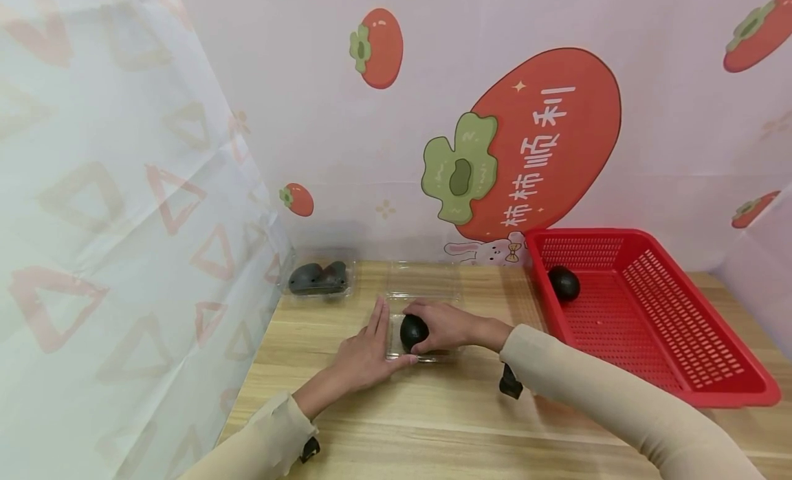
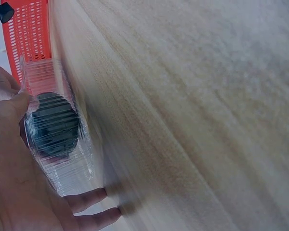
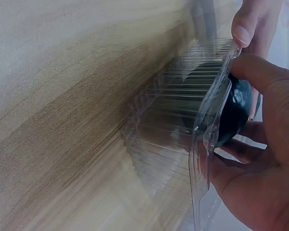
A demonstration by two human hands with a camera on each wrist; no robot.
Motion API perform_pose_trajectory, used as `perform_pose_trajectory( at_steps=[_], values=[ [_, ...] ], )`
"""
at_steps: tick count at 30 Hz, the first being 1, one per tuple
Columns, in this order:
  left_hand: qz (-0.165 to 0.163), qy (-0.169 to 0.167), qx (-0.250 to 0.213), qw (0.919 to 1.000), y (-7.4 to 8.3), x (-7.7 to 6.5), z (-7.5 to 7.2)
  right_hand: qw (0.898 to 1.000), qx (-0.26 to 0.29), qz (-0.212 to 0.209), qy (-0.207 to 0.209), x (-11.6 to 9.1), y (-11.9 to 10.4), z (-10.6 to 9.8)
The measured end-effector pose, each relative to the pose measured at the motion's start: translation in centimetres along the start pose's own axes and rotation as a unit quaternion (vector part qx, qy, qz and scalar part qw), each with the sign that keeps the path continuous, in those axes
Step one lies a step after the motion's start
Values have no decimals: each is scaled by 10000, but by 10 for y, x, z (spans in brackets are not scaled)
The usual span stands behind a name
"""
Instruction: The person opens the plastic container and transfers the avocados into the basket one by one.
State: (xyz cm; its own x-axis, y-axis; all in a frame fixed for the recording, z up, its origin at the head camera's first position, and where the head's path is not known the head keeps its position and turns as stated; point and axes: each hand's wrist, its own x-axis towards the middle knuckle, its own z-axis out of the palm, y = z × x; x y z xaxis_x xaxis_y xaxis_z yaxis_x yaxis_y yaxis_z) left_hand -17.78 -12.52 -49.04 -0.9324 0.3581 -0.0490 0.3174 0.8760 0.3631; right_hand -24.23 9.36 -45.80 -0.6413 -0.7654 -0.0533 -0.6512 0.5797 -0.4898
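In the head view my right hand point(image 1: 442, 325) grips a dark avocado point(image 1: 413, 333) from its right side, thumb and fingers curled round it. The avocado sits inside the base of a clear plastic clamshell box point(image 1: 427, 358), and its lower part shows through the ribbed wall point(image 3: 164, 115) in the right wrist view. My left hand point(image 1: 364, 356) lies along the left side of the box with straight fingers. Its thumb point(image 2: 20, 103) rests on the box's rim. The hinged lid point(image 1: 423, 279) lies folded back, away from me.
At the back left stands another clear box point(image 1: 320, 292) holding dark avocados point(image 1: 306, 278). A red perforated basket point(image 1: 637, 315) is at the right, with one avocado point(image 1: 564, 283) against its left wall. Printed cloth walls point(image 1: 322, 122) border the wooden table point(image 1: 396, 425).
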Motion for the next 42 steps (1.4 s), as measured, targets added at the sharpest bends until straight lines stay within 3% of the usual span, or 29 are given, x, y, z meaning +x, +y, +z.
perform_pose_trajectory(
  at_steps=[12,20,42],
  values=[
    [47,19,5,10000,-1,0,1,9989,-302,-235,-276,8,2,-7],
    [55,23,22,10000,-2,1,2,9913,-1028,-652,-501,13,6,-2],
    [72,30,3,10000,-2,1,2,9970,-309,-695,-133,8,16,3]
  ],
)
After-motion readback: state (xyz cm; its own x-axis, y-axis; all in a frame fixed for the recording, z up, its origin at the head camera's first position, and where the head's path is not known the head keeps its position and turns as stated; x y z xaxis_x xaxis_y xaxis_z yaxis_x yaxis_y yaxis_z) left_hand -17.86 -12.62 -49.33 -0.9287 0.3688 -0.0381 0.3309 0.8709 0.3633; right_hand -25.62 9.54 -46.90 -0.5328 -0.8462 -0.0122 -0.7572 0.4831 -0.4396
